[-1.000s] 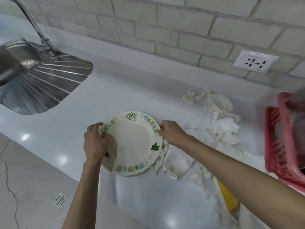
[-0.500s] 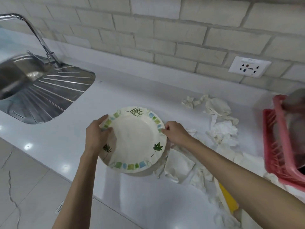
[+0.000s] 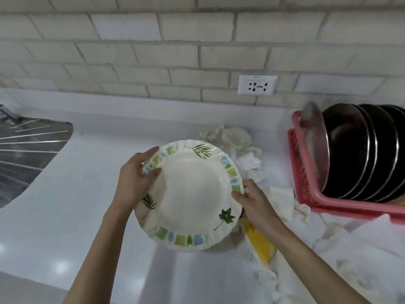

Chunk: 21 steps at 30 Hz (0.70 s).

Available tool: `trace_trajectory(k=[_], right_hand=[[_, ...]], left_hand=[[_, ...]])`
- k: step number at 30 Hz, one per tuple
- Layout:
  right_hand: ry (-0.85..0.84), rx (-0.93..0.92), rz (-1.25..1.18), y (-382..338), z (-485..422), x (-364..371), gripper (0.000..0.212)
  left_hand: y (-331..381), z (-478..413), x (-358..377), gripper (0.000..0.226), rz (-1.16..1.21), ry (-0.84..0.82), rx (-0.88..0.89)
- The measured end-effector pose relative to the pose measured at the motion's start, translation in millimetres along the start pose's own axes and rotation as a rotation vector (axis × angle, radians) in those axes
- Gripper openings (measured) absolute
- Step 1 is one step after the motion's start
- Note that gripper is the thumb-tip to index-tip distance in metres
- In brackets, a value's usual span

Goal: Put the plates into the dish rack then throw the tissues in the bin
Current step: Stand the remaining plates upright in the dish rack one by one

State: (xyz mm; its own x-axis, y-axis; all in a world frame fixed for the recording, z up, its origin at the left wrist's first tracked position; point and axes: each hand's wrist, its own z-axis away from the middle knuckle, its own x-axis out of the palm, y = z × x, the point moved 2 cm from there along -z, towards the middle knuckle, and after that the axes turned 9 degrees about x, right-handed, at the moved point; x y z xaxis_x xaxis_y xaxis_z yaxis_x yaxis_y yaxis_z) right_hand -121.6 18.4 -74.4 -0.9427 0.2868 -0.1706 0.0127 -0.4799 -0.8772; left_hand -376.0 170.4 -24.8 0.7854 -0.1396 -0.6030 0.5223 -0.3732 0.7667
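Observation:
A cream plate [image 3: 190, 194] with green leaves and coloured squares on its rim is lifted above the white counter. My left hand [image 3: 135, 178] grips its left rim and my right hand [image 3: 252, 200] grips its right rim. To the right stands a pink dish rack [image 3: 306, 189] holding several dark plates [image 3: 355, 154] on edge. Crumpled white tissues [image 3: 247, 148] lie on the counter behind and to the right of the plate, reaching the rack's foot.
A steel sink drainboard [image 3: 28, 154] lies at the left. A white wall socket [image 3: 257, 84] sits on the brick wall behind. A yellow packet [image 3: 260, 242] lies among the tissues under my right forearm. The counter's front edge runs along the lower left.
Both hands have lifted the plate off the counter and carried it rightward. The view has swung right, so the dish rack and its dark plates now show fully.

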Motion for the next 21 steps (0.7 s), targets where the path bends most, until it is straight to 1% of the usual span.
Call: trace_trajectory(k=[5,9,12,14,15,18,21], right_hand=[[0.068,0.003,-0.053,23,45,-47,0.006],[0.106,-0.014,-0.063,36,75,-81,0.005],[0.125,-0.053,-0.107,45,101,-108,0.014],[0.141,-0.111,-0.124,49,120,-130,0.024],[0.163,-0.141,-0.128,50,128,-144,0.025],[0.279,-0.199,-0.115,54,155,-191,0.016],[0.362,-0.288,-0.075,44,180,-239,0.013]], left_hand=[[48,9,41,0.052,0.014,-0.099,0.065],[80,21,65,0.051,0.017,-0.136,0.101],[105,40,83,0.051,0.064,-0.13,0.083],[119,61,99,0.052,0.13,-0.105,0.046],[126,71,109,0.053,0.159,-0.093,0.029],[150,104,144,0.057,0.245,-0.09,-0.02],[177,129,179,0.059,0.337,-0.106,-0.006]])
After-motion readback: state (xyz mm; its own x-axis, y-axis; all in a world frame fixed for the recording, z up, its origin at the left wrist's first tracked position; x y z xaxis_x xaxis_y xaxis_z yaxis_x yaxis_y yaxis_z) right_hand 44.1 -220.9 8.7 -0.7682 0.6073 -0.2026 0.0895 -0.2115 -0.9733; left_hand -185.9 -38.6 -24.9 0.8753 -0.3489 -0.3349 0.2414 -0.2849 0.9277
